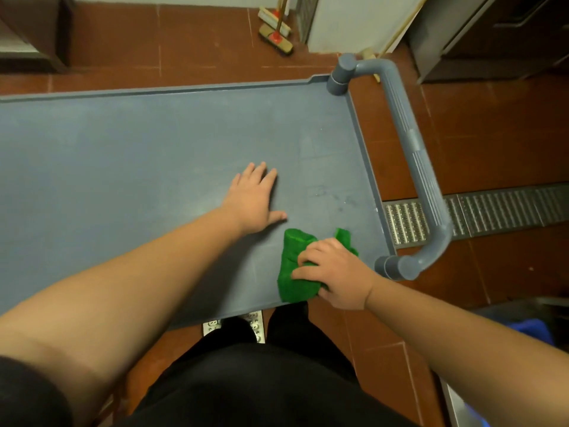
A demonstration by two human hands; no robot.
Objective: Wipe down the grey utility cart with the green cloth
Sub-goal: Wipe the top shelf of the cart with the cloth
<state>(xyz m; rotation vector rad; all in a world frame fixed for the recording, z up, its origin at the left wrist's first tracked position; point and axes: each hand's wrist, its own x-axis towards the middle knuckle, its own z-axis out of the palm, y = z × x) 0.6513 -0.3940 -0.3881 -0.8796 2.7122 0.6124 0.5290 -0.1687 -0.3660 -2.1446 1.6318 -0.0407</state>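
The grey utility cart (138,143) fills the middle of the head view, its flat top shelf ringed by a low rim. Its curved grey handle (412,149) sticks out at the right end. A bunched green cloth (294,272) lies on the shelf near the front right corner. My right hand (332,272) grips the cloth from above, fingers curled over it. My left hand (255,201) rests flat on the shelf just left of and beyond the cloth, fingers straight and spread.
Red-brown floor tiles surround the cart. A metal floor drain grate (492,211) runs along the right, under the handle. Brooms (277,35) lean against the far wall. Steel cabinets (492,35) stand at the back right. My dark trousers are against the cart's front edge.
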